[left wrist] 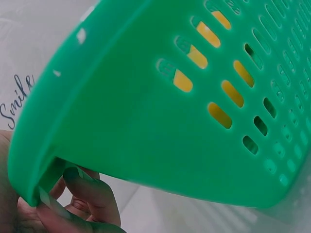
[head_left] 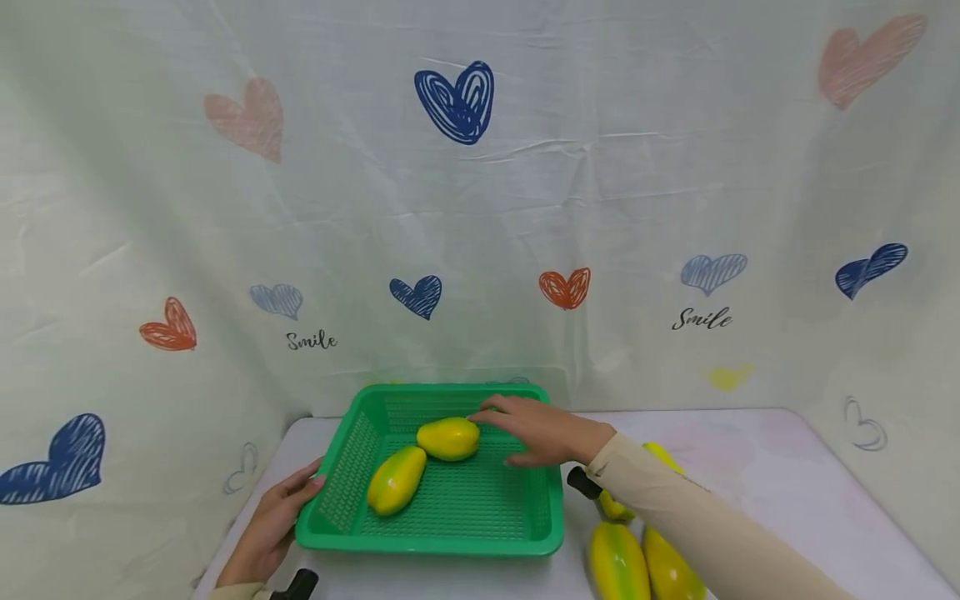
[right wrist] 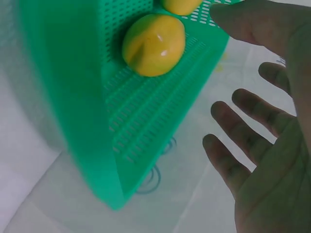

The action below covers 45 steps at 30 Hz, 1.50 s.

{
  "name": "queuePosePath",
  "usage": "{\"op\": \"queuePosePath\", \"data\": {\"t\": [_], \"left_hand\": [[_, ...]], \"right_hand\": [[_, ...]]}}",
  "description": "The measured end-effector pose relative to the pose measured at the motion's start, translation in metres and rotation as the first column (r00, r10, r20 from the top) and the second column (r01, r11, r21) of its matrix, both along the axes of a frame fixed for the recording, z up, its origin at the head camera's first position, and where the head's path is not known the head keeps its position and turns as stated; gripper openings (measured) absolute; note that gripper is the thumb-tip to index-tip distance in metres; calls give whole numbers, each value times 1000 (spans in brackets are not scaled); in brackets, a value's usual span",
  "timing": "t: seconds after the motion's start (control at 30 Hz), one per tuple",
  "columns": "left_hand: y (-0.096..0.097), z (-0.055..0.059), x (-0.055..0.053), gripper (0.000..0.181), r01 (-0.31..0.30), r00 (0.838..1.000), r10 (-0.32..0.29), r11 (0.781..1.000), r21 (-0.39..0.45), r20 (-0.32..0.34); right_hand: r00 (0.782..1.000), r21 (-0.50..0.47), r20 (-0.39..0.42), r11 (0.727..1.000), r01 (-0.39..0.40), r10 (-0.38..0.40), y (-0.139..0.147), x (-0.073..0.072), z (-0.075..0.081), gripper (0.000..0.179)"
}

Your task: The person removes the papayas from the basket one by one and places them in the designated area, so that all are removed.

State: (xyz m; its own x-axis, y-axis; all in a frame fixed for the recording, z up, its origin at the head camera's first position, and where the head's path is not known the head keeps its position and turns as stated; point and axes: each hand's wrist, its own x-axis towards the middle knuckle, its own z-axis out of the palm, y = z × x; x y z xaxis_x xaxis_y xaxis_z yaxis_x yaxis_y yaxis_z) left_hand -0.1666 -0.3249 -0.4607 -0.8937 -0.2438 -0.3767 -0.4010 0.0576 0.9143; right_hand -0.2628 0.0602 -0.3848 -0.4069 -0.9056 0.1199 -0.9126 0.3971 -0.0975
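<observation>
A green plastic basket (head_left: 431, 550) with perforated walls stands on the table. Inside lie two yellow-green papayas, one papaya (head_left: 397, 481) nearer the left front and another papaya (head_left: 448, 439) toward the back middle. My left hand (head_left: 272, 521) grips the basket's left rim, and in the left wrist view its fingers (left wrist: 92, 194) curl under the edge. Over the right half of the basket reaches my right hand (head_left: 536, 427), fingers spread and holding nothing, with its fingertips close by the back papaya. The right wrist view shows the open palm (right wrist: 279, 174) above the basket.
Several more papayas lie right of the basket, among them a front papaya (head_left: 618, 562) and a neighbouring papaya (head_left: 671, 567), partly hidden by my right sleeve (head_left: 675, 500). A white curtain (head_left: 480, 217) printed with hearts hangs behind the table (head_left: 780, 483).
</observation>
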Motion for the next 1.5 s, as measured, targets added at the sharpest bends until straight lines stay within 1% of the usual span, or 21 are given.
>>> {"op": "queuePosePath", "data": {"t": [0.1,0.17,0.33,0.53,0.77,1.03,1.2,1.37,1.5], "left_hand": [[1,0,-1,71,-3,1000,3,1000,-3,-3],[1,0,-1,71,-9,1000,9,1000,1,0],[2,0,0,73,-6,1000,6,1000,6,4],[1,1,1,73,-12,1000,12,1000,4,10],[3,2,1,72,-38,999,38,999,6,9],[3,5,2,72,-27,1000,27,1000,11,2],[3,5,2,71,-29,1000,29,999,14,0],[4,5,1,72,-25,1000,25,1000,11,-2],[4,5,2,71,-33,999,33,999,8,1]], "right_hand": [[1000,12,3,1000,-3,3,-11,-4,-2,72],[1000,30,19,1000,1,-1,-19,-6,-4,73],[998,115,51,993,34,-40,-37,-10,-11,77],[996,209,40,975,72,-82,-54,-16,-18,82],[996,283,-14,955,87,-87,-68,-21,-27,85],[995,318,-37,943,98,-91,-76,-25,-34,85],[992,342,-78,932,116,-95,-77,-28,-39,86],[987,349,-110,926,146,-115,-77,-26,-41,83],[987,331,-80,930,157,-138,-77,-25,-42,73]]}}
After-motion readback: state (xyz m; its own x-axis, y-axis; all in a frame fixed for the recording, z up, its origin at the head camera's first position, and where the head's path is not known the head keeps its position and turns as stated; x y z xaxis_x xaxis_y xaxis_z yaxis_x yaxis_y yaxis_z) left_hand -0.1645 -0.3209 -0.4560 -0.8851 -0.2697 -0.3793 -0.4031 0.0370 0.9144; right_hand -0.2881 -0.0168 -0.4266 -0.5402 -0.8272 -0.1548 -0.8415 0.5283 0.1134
